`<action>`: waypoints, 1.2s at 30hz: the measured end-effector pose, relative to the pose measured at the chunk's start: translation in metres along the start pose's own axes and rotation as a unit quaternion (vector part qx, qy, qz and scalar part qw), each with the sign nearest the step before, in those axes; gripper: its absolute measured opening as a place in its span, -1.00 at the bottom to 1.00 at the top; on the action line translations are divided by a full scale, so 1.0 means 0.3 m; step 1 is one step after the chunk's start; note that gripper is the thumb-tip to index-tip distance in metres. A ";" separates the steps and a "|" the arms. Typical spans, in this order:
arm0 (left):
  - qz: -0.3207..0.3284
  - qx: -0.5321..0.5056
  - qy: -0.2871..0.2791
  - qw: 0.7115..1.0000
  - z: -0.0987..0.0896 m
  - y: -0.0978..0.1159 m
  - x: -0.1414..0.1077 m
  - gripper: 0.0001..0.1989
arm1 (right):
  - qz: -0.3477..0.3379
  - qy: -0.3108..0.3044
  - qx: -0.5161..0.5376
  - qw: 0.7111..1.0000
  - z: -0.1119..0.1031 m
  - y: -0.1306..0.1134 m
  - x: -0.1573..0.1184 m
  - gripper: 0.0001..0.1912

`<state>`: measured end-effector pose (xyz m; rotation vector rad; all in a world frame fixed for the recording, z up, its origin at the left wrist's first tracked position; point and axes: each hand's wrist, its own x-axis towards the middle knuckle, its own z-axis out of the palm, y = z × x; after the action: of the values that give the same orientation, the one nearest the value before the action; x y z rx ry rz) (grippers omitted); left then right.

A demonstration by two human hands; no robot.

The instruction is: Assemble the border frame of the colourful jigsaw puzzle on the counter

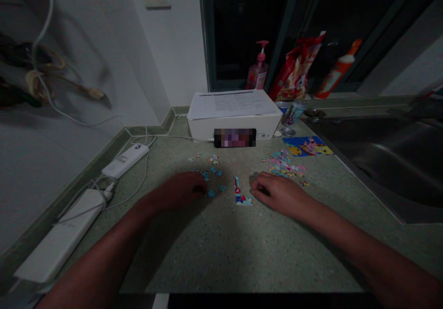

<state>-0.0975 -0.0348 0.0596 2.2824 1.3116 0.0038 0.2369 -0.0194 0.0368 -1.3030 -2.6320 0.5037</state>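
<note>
My left hand [188, 189] rests on the counter beside several loose blue puzzle pieces [212, 193]; its fingers are curled, and anything between them is hidden. An L-shaped strip of joined puzzle pieces [237, 193] lies between my two hands. Just right of that strip is my right hand [268, 189], its fingers curled inward, with nothing visible in its grip. Behind my right hand spreads a pile of mixed pink, yellow and blue puzzle pieces [284, 165]. A few pale pieces [214, 158] lie farther back, in front of the white box.
A phone [235, 138] leans on a white box [200, 128] at the back. Right of it lies a colourful picture card [308, 146], near the sink [387, 157]. Power strips [65, 233] and cables line the left side. Cans [294, 114] stand beside the box.
</note>
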 end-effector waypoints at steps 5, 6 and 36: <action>-0.001 -0.014 -0.002 1.000 -0.002 0.000 -0.001 -0.76 | 0.009 -0.009 0.000 1.000 0.000 -0.002 0.001 -0.93; -0.006 -0.012 -0.003 1.000 -0.002 0.001 -0.001 -0.76 | 0.011 -0.011 0.000 1.000 0.000 -0.004 0.001 -0.93; -0.205 0.181 0.184 0.944 0.004 -0.136 0.053 -0.56 | 0.006 -0.013 0.001 1.000 -0.005 -0.004 0.001 -0.92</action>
<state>-0.1215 -0.0058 0.0373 2.3254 2.1193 0.0529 0.2362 -0.0195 0.0388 -1.3224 -2.6451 0.5274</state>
